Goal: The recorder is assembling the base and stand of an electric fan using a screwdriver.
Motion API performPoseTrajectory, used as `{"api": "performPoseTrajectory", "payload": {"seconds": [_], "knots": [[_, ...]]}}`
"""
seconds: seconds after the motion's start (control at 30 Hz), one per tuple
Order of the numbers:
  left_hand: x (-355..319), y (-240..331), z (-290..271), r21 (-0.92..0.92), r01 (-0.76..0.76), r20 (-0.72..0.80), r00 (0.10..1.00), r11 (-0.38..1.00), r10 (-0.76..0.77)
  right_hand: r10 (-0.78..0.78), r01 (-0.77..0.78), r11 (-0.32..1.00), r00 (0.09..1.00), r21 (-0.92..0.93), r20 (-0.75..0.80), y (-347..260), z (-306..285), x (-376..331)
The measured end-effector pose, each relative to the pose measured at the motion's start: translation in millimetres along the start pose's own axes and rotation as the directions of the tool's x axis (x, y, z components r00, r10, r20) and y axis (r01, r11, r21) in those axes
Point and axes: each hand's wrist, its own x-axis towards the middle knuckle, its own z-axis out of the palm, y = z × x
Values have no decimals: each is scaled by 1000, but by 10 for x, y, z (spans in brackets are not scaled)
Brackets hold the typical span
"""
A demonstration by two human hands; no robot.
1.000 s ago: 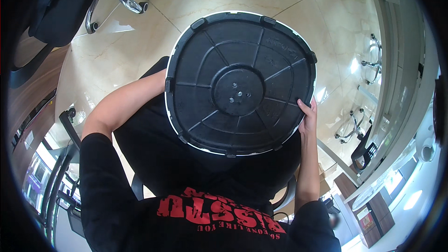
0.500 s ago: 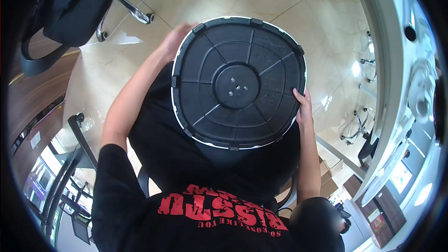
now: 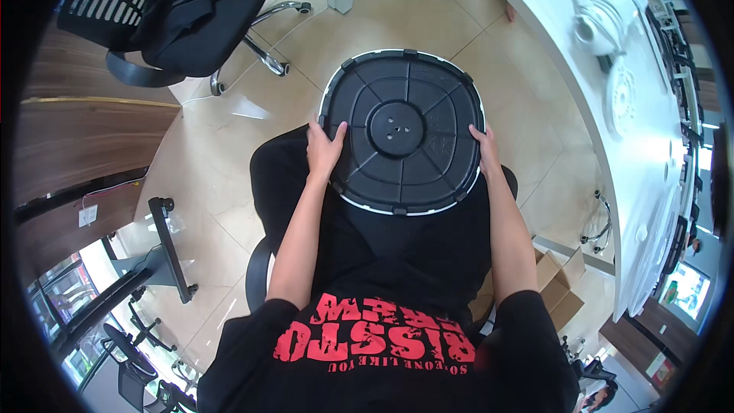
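A black, rounded-square plastic panel [image 3: 397, 176] with a white rim is above my lap, its flat face toward me. Raised ribs fan out from a round hub at its middle, where small holes show, and dark tabs sit around the edge. My left hand [image 3: 325, 151] grips the left edge, thumb on the black face and fingers over the rim. On the opposite edge, my right hand [image 3: 487, 151] holds on with its thumb on the face. The fingers of that hand are partly hidden behind the panel. What lies beneath the panel is hidden too.
A white desk [image 3: 566, 46] curves along the right, with white parts [image 3: 604, 19] on it. At the upper left stands an office chair [image 3: 206, 15] with a black bag on it. An open cardboard box [image 3: 562, 287] sits on the floor at the lower right, beside my leg.
My left hand has come from the panel's far left edge to its near left side and now grips it. My right hand keeps its hold. The whole view has shifted.
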Motion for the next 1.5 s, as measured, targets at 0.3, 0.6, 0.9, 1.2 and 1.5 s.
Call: {"api": "performPoseTrajectory", "payload": {"seconds": [0.3, 0.6, 0.9, 1.2, 1.5], "knots": [[-3, -149, 107, -25, 11, 79, 997, 1000, -9, -532, 166, 590, 816, -790, -226, 149, 159, -56], [-9, -122, 120, -71, 33, 45, 999, 997, -30, -605, 306, 617, 773, -725, -189, 189, 130, -60], [174, -87, 145, -90, 22, 63, 998, 996, -16, -479, 201, 693, 846, -692, -233, 117, 180, -130], [539, -54, 205, -53, -65, 171, 983, 996, 73, -433, 100, 740, 828, -665, -357, 264, 239, -331], [1003, 123, 236, -25, -190, 285, 939, 981, 190, -237, -7, 883, 855, -469, -461, 445, 389, -768]]}}
